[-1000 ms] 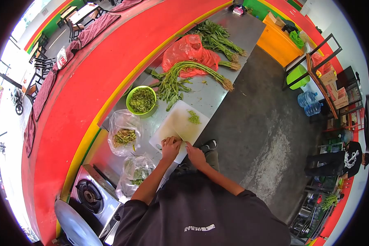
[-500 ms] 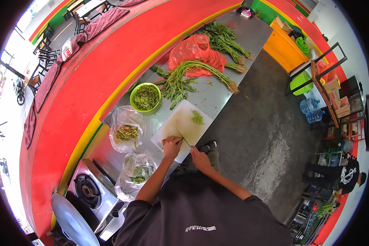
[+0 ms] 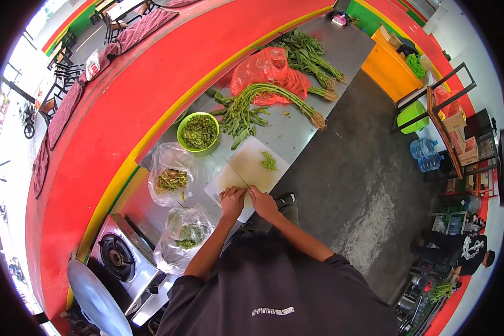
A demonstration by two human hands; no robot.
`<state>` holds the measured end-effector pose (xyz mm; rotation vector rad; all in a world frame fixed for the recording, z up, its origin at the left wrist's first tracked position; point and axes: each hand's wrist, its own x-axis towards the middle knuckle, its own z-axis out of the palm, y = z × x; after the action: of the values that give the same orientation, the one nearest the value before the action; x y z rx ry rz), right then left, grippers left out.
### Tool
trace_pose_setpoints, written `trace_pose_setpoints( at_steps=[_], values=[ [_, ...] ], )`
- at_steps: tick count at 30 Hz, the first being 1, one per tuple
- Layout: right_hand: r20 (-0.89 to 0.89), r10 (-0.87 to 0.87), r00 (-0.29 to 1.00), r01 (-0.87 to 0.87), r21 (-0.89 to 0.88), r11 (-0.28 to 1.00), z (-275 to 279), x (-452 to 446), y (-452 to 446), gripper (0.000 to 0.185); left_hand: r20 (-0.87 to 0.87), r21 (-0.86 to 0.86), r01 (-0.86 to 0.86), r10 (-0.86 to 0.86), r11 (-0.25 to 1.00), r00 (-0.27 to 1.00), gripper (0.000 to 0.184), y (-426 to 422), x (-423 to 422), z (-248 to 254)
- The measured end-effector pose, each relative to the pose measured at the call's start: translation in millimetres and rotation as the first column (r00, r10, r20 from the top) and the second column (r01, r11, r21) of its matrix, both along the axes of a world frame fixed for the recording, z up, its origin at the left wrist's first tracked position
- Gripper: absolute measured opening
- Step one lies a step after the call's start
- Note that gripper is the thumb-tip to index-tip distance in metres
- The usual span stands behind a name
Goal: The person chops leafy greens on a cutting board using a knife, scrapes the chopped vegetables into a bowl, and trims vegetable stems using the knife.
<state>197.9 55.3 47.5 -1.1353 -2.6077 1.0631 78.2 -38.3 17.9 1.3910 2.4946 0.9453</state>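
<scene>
My right hand (image 3: pixel 263 203) is closed round the handle of a knife (image 3: pixel 237 172). Its thin blade slants up and left over the white cutting board (image 3: pixel 253 152). Close by on the left, my left hand (image 3: pixel 232 200) rests on the lower part of the board with its fingers curled; whatever is under them is hidden. A small heap of chopped greens (image 3: pixel 269 161) lies near the board's right edge. Beyond the board, a green bowl (image 3: pixel 213 148) holds more chopped greens. Long leafy stems with roots (image 3: pixel 283 92) lie on the metal counter.
Left of the board sit a clear bag of cut stems (image 3: pixel 172 180) and another clear bag (image 3: pixel 193 242) with greens. A gas stove (image 3: pixel 126 257) stands lower left. A red plastic bag (image 3: pixel 266 70) and leafy bunches (image 3: pixel 308 50) lie farther up. A person (image 3: pixel 467 246) stands far right.
My right hand has moved up and left with the knife, farther over the board and nearer my left hand. My left hand has barely shifted.
</scene>
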Motion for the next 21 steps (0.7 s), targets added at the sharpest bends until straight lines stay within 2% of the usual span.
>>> trace_pose_setpoints(
  at_steps=[2,8,12,14,18,21],
  values=[
    [0.049,0.03,0.998,-0.027,-0.044,0.999,5.8,8.1,1.6,0.036,0.09,-0.021,-0.043,0.045,0.999,0.995,0.013,1.2,-0.9,-0.2],
    [0.07,0.026,0.997,-0.022,-0.059,0.998,12.5,40.9,-16.7,0.037,0.126,-0.047,-0.082,0.087,0.996,0.988,0.012,1.7,-2.7,2.5],
    [0.119,0.089,0.989,-0.087,-0.022,0.996,0.4,32.5,-9.2,0.038,0.09,-0.048,-0.123,0.127,0.991,0.988,0.012,-0.3,6.9,3.4],
    [0.072,0.139,0.988,-0.142,0.034,0.989,-5.0,19.9,3.8,0.038,0.038,-0.026,-0.148,0.149,0.989,0.988,0.01,1.9,12.0,5.4],
    [0.003,0.237,0.971,-0.237,0.032,0.971,-18.6,11.1,27.1,0.038,0.013,0.019,-0.233,0.233,0.972,0.973,0.011,5.6,22.3,2.3],
    [-0.028,0.389,0.921,-0.389,0.016,0.921,-20.6,20.5,58.6,0.038,0.008,0.032,-0.349,0.349,0.937,0.937,0.012,16.0,32.3,-2.9]
  ],
)
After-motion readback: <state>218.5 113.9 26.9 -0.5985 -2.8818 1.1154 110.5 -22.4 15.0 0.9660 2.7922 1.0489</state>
